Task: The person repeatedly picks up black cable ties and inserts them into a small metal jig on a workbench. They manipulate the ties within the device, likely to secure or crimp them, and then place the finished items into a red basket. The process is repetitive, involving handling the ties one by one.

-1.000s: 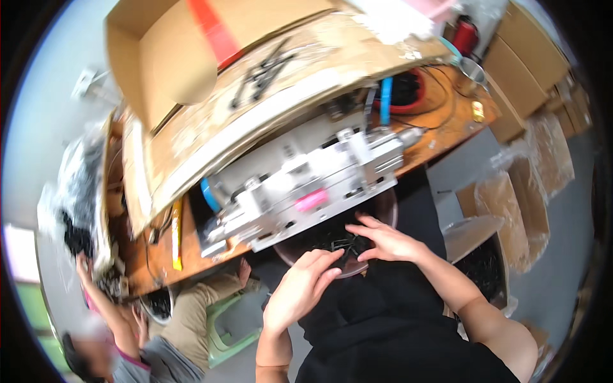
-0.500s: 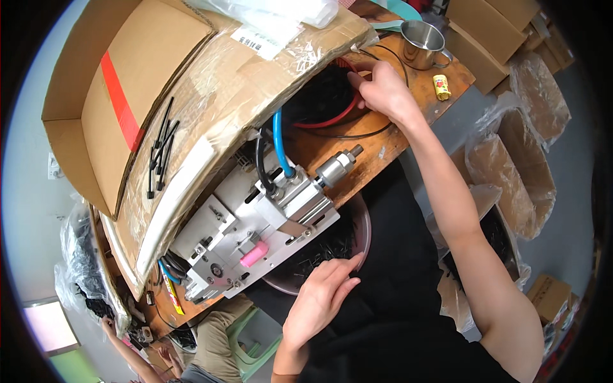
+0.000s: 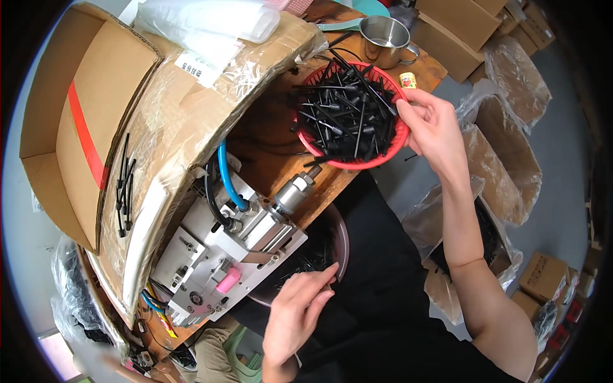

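Note:
My right hand [image 3: 437, 131] grips the rim of a round red plastic basket [image 3: 399, 137], thumb over the edge. Heaped in it are black rod-like pieces [image 3: 357, 112] with thicker ends, some sticking out past the rim. The basket is held tilted by the front edge of the wooden bench. My left hand [image 3: 295, 313] is open, its fingers stretched out over a pinkish basin [image 3: 345, 239] on my lap. Its fingertips are close to the basin's rim; I cannot tell if they touch. More thin black pieces [image 3: 313, 258] lie in the basin, partly hidden by the hand and the machine.
A metal machine [image 3: 255, 239] with blue and black hoses and a pink part overhangs the basin. A taped cardboard box [image 3: 185, 121] covers it. A steel mug [image 3: 385, 45] and small yellow container [image 3: 407, 80] stand behind the basket. Plastic-lined cartons [image 3: 501, 159] sit at right.
My right hand has pulled the red basket out from under the cardboard and toward me, to the right. My left hand stays over the basin. The whole view has shifted a little.

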`<control>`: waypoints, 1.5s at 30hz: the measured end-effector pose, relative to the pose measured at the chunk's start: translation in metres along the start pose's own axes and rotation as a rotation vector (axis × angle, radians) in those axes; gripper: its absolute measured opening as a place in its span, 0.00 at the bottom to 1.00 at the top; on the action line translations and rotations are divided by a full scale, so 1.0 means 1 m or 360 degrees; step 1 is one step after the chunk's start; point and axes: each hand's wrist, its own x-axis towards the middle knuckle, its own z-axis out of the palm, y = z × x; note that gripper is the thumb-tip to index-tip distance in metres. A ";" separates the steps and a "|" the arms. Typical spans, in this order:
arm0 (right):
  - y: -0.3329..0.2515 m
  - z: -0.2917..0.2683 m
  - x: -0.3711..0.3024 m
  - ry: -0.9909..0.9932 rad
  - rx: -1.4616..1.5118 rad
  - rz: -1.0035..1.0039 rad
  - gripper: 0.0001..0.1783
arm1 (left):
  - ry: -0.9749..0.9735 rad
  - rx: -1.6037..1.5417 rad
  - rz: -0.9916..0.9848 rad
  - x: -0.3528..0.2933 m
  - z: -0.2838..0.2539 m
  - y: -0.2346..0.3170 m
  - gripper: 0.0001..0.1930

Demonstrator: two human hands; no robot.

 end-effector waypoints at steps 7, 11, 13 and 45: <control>-0.013 -0.018 -0.032 -0.0032 0.0211 0.0047 0.13 | 0.0623 0.0237 0.0117 0.028 -0.043 0.037 0.14; -0.020 -0.024 -0.044 -0.0066 0.0146 0.0065 0.13 | 0.0912 0.0438 0.0307 0.053 -0.037 0.052 0.14; -0.018 -0.027 -0.049 -0.0091 0.0145 0.0044 0.13 | 0.0837 0.0625 0.0621 0.072 -0.036 0.061 0.15; -0.063 -0.015 -0.049 -0.0302 0.0305 0.0169 0.12 | 0.0806 0.1632 0.0120 0.122 -0.213 0.049 0.10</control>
